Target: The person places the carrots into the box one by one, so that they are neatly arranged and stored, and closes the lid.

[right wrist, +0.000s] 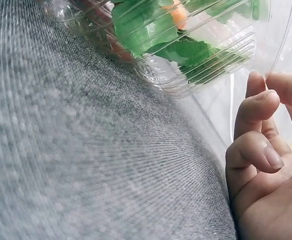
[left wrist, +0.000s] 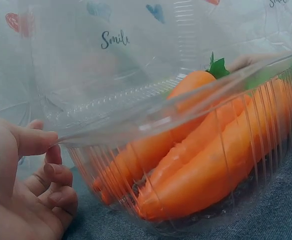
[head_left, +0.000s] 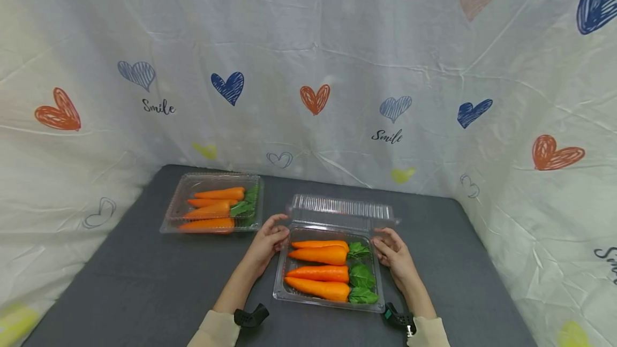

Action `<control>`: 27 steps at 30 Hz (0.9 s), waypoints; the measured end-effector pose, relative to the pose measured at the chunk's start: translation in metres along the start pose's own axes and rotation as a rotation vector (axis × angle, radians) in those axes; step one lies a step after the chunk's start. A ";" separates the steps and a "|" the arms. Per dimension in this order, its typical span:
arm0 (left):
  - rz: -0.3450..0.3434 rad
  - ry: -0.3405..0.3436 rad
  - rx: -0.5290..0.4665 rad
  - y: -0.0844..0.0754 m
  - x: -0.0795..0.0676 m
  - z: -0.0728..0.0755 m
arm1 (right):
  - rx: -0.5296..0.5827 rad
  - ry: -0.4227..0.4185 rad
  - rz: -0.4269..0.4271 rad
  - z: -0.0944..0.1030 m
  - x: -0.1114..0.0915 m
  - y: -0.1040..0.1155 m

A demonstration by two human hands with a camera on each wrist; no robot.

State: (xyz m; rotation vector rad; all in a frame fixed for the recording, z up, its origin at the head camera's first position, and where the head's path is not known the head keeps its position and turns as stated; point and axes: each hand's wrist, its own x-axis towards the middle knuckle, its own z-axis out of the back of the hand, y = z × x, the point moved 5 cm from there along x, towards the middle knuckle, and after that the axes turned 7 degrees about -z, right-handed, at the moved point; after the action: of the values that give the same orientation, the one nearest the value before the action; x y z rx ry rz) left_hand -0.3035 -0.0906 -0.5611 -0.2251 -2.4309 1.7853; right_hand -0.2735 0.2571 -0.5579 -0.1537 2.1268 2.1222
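A clear plastic clamshell box (head_left: 328,305) stands on the table with its lid (head_left: 343,209) folded back behind it. Several orange carrots (head_left: 318,272) lie side by side in the box, tips to the left and green leaves (head_left: 361,276) to the right. At the back left corner, my left hand (head_left: 265,243) pinches the rim between thumb and forefinger, as the left wrist view shows. My right hand (head_left: 395,256) pinches the edge at the back right corner; its other fingers (right wrist: 258,155) curl loosely below.
Behind and to the left, a second clear box (head_left: 166,224) with its lid over it holds more carrots (head_left: 207,225). A dark grey cloth covers the table (head_left: 159,288). A white curtain (head_left: 337,31) printed with hearts hangs around the back and sides.
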 end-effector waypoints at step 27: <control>-0.058 -0.043 0.065 -0.002 -0.010 -0.001 | -0.002 0.060 0.206 -0.003 -0.017 0.006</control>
State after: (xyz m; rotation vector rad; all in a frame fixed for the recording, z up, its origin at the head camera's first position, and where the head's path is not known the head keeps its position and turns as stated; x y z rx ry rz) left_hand -0.2938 -0.0921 -0.5588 -0.1092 -2.3772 1.8598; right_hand -0.2578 0.2534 -0.5487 0.0025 2.2630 2.2575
